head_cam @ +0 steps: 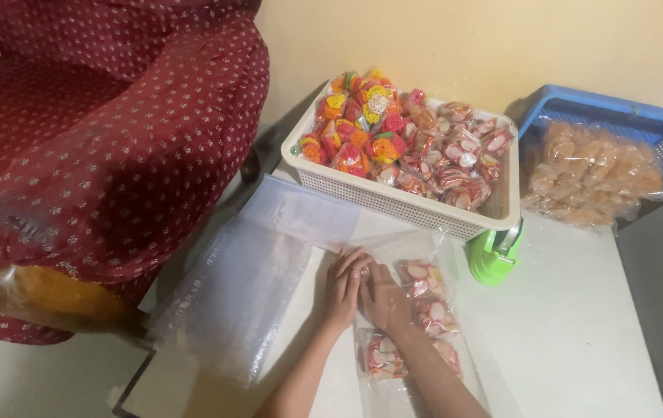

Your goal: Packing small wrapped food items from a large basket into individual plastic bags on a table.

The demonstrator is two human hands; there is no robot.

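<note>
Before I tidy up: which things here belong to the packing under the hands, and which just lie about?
In use:
left hand and right hand, both flat on the clear bag
small snack packets inside it
white basket of packets

Lying about:
green tool
blue basket
red armchair
plastic sheets

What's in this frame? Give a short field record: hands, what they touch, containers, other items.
left hand: left hand flat on the clear bag, fingers together
right hand: right hand pressing on the same bag beside the left
bag contents: small snack packets, pink and white, in a row
white basket: filled with colourful snack packets
blue basket: holds a bag of brown crackers
green tool: at the white basket's front corner
plastic sheets: stacked left of the hands
armchair: red, dotted, far left
surface: white table
</note>
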